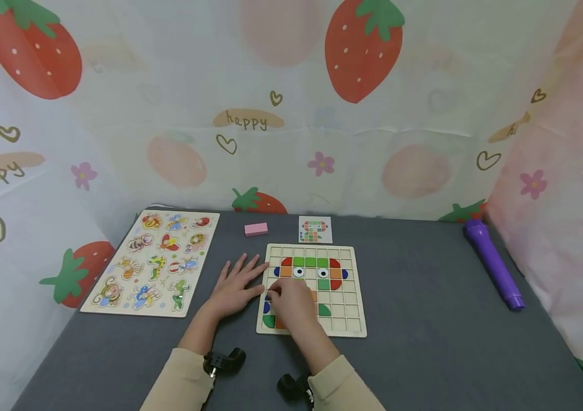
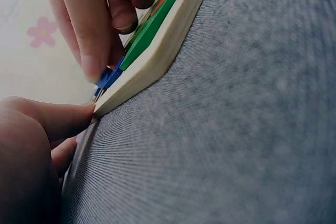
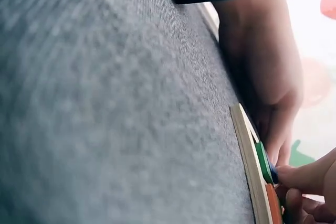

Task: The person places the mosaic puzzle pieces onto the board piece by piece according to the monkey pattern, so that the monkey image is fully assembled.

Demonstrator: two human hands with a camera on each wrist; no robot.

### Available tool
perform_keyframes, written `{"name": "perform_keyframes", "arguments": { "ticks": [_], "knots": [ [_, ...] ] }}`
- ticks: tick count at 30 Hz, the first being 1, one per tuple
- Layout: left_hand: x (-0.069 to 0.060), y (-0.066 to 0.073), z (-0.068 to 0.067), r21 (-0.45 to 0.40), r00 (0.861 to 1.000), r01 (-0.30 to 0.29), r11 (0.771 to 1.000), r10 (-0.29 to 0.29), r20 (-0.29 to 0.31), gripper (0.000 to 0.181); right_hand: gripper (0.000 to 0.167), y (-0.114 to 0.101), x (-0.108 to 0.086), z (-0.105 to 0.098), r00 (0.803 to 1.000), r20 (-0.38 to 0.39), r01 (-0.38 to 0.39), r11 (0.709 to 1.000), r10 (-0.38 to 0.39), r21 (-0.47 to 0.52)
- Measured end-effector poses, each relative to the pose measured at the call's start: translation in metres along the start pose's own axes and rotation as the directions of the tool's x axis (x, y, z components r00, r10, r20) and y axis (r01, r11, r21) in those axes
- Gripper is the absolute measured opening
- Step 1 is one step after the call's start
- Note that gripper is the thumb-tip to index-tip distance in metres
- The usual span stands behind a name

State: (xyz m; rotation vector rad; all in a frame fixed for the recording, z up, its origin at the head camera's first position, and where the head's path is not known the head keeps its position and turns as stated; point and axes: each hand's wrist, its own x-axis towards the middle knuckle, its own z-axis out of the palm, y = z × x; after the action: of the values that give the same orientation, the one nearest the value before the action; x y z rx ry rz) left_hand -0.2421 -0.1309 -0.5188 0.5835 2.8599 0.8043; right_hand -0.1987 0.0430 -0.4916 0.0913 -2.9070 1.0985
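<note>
A wooden grid board [image 1: 350,291] holds colored pieces: red quarter-rounds, green and orange squares, and two eye pieces. My left hand [image 1: 235,291] lies spread on the dark cloth, its thumb against the board's left edge. Over the lower left of the board, my right hand [image 1: 294,302] pinches a small blue piece [image 2: 103,80] between thumb and forefinger, low against the board. Near it a green quarter-round [image 1: 268,321] sits in the lower left corner. The right hand hides part of the middle of the grid in the head view.
A pattern card [image 1: 315,230] lies behind the board, with a pink block [image 1: 256,229] to its left. An insect-picture board [image 1: 153,265] is on the left. At the right edge of the table rests a purple tube [image 1: 494,265]. Strawberry-printed cloth [image 1: 291,160] rises behind.
</note>
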Motion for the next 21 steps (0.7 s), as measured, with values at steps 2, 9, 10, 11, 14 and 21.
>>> {"name": "perform_keyframes", "arguments": {
  "ticks": [2,9,10,11,14,21],
  "knots": [
    [-0.001,0.000,0.000,0.000,1.000,-0.001,1.000,0.001,-0.001,0.059,0.014,-0.001,0.000,0.000,1.000,0.018,0.004,1.000,-0.004,-0.009],
    [-0.001,0.000,-0.001,-0.003,1.000,-0.003,1.000,0.003,0.001,0.059,0.020,0.002,0.001,-0.007,0.997,0.072,0.008,0.996,-0.015,0.092],
    [-0.001,0.000,-0.001,-0.006,1.000,-0.003,1.000,0.003,0.001,0.059,0.020,0.003,0.002,-0.009,0.997,0.075,0.005,0.993,-0.014,0.118],
    [0.000,0.000,-0.001,-0.009,1.000,-0.005,1.000,0.005,0.000,0.059,0.021,0.005,0.003,-0.012,0.997,0.074,0.002,0.990,-0.012,0.140],
    [0.000,0.000,-0.001,-0.008,1.000,-0.001,1.000,0.001,0.002,0.059,0.022,0.010,0.005,-0.024,0.998,0.061,0.001,0.977,-0.014,0.212],
    [0.000,-0.004,-0.003,-0.132,1.000,0.002,0.991,-0.001,0.007,0.062,0.025,0.020,-0.003,-0.070,1.000,0.017,0.011,0.931,-0.018,0.366]
  ]
}}
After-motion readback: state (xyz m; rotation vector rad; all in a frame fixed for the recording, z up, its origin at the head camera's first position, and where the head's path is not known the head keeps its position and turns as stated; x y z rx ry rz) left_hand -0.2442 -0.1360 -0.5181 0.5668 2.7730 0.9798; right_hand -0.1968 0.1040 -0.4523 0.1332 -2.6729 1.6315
